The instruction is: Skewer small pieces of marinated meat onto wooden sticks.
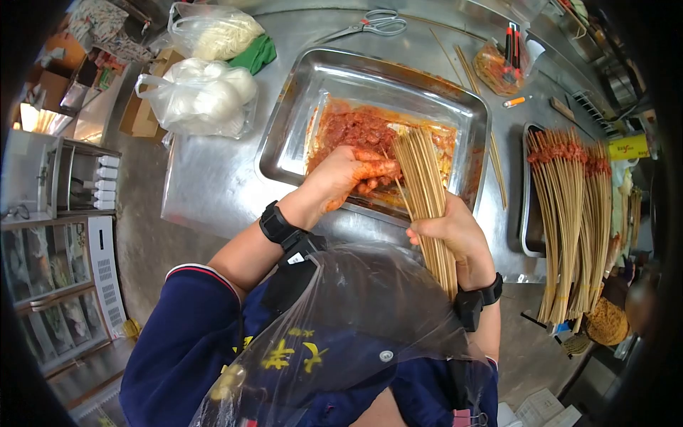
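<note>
Left hand (359, 171), fingers curled and smeared red, is at the upper left of the stick bundle (425, 192), over the near part of the big tray (282, 135); cannot tell if it pinches meat or a stick. Right hand (449, 229) is clenched round the bundle just outside the big tray's near rim. Two hands, one held bundle, too many sticks to count. Bundle's upper ends are over the red meat (356, 128) in the big tray; long axis runs down toward the body, leaning slightly right, lower ends by the right wrist. Two plastic bags (206, 99) left of the big tray, contents blurred by plastic; one scissors (377, 25) beyond it; one orange-and-white pen (514, 102) and a few loose sticks (496, 167) right of it. Farther right of the big tray, one side tray (527, 213) holds meat-tipped skewers (558, 213), at least two bunches, partly overlapping, exact count unclear. Left fingertips partly hidden, meat pieces uncountable.
</note>
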Demonstrator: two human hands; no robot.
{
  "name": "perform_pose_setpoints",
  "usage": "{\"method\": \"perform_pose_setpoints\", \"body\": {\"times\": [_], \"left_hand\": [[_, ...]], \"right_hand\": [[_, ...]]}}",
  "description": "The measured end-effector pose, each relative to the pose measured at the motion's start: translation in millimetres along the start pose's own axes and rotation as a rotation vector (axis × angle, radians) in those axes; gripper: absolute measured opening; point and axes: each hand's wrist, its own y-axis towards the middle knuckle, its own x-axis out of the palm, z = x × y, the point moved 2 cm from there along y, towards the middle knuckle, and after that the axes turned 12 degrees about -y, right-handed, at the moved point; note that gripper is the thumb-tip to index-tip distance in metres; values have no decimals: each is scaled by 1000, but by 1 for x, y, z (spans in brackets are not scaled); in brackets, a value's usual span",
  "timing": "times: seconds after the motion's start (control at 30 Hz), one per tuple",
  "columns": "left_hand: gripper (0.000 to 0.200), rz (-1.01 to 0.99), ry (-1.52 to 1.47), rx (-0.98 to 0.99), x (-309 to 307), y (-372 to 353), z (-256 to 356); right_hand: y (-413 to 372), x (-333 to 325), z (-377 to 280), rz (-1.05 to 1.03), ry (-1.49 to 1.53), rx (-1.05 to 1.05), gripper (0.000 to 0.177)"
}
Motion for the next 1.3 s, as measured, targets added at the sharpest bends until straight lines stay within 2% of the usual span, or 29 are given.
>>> {"method": "perform_pose_setpoints", "body": {"times": [0.13,0.23,0.33,0.4,0.57,0.67,0.7,0.8,0.83,1.03,1.13,1.3], "left_hand": [[19,-34,83,-23,1,1,-1],[19,-24,98,-12,-1,4,-5],[20,-26,115,-9,1,5,-6],[21,-19,122,-1,4,7,-8],[26,-19,176,88,14,9,-8],[30,142,319,155,2,5,8],[26,223,383,230,-8,4,14],[19,214,569,588,-37,5,32],[15,294,660,548,-43,4,34],[14,263,1419,521,-7,9,35],[11,163,1603,664,5,22,24],[10,150,1751,504,9,29,15]], "right_hand": [[-3,0,-3,10,-20,-7,45],[-2,-6,5,138,-28,-131,43],[-11,-11,-1,160,28,-101,45],[-14,-11,-1,55,131,-87,45],[-12,-9,7,-39,275,-73,50],[-10,-11,9,11,312,-103,52],[-9,-13,13,-1,327,-111,53],[-6,-15,17,-13,318,-112,56],[-8,-12,12,2,273,-87,58],[-7,-9,5,16,174,-47,62],[-7,-13,9,26,135,-36,59],[-10,-13,11,44,139,-42,53]]}}
